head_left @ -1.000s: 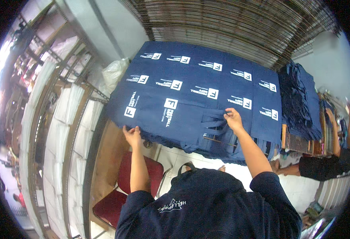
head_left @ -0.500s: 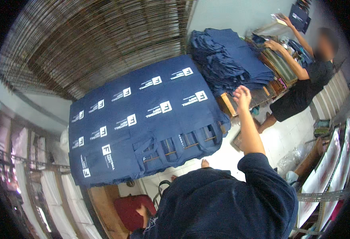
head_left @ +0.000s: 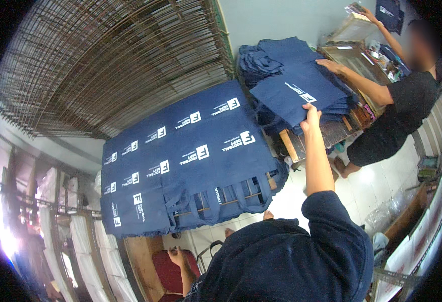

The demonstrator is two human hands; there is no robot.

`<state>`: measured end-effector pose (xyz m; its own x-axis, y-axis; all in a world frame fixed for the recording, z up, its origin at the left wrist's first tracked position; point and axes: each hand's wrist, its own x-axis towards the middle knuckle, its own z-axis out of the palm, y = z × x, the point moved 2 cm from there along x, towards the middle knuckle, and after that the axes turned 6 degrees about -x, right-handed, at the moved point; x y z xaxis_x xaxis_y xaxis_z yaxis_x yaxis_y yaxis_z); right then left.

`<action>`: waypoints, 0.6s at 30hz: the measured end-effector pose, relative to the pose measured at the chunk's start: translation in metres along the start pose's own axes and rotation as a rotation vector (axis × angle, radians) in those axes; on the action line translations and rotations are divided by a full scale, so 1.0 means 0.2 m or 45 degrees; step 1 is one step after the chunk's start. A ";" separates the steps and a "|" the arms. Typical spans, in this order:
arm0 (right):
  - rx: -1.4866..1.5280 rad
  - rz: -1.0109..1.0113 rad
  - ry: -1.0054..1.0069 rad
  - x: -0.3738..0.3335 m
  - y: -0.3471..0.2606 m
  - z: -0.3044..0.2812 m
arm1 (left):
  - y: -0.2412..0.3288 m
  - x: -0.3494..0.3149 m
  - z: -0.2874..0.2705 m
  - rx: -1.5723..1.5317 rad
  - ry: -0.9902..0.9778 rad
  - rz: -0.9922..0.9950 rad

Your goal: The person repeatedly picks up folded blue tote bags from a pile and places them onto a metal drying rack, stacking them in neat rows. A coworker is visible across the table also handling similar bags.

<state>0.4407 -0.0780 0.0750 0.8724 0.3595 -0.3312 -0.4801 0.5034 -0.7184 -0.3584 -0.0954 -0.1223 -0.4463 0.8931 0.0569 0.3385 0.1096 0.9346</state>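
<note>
My right hand (head_left: 311, 118) pinches the near corner of a navy fabric bag (head_left: 291, 93) with a white print, lying on a stack of similar navy bags (head_left: 339, 113). A co-worker's hand (head_left: 331, 66) touches the far side of that stack. Low on the left, my left hand (head_left: 179, 257) hangs in front of a red chair (head_left: 166, 274), its fingers loosely apart with nothing in them. Between my hands stretches a wide table covered with printed navy bags (head_left: 150, 196), laid flat in rows; strap loops (head_left: 201, 206) hang at the near edge.
The co-worker (head_left: 407, 110) stands at the right by a wooden workbench (head_left: 362, 58), one hand at a raised screen frame (head_left: 351, 30). A wire drying rack (head_left: 130, 55) rises behind the table. Shelves with white sheets (head_left: 85, 241) stand left; plastic wrap (head_left: 389, 211) lies on the floor.
A printed bag now lies on the stack, and my right hand, empty before, has taken hold of its corner. The co-worker's screen frame has come up. My left hand shows more fully.
</note>
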 end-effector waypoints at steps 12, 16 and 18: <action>-0.620 -0.533 -0.829 -0.75 -0.78 0.77 | 1.38 -0.04 0.43 -0.535 0.056 0.519; -0.676 -0.546 -1.131 -0.98 -1.01 0.84 | 1.72 -0.08 0.83 -0.713 -0.462 0.255; -0.756 -0.554 -1.231 -1.12 -1.05 0.86 | 1.84 -0.13 1.06 -0.746 -0.848 0.014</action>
<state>0.3304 -0.1285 0.4043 0.4000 0.8155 0.4183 0.1733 0.3808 -0.9082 -0.0477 0.0145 0.1458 0.1907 0.9814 0.0211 -0.2203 0.0218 0.9752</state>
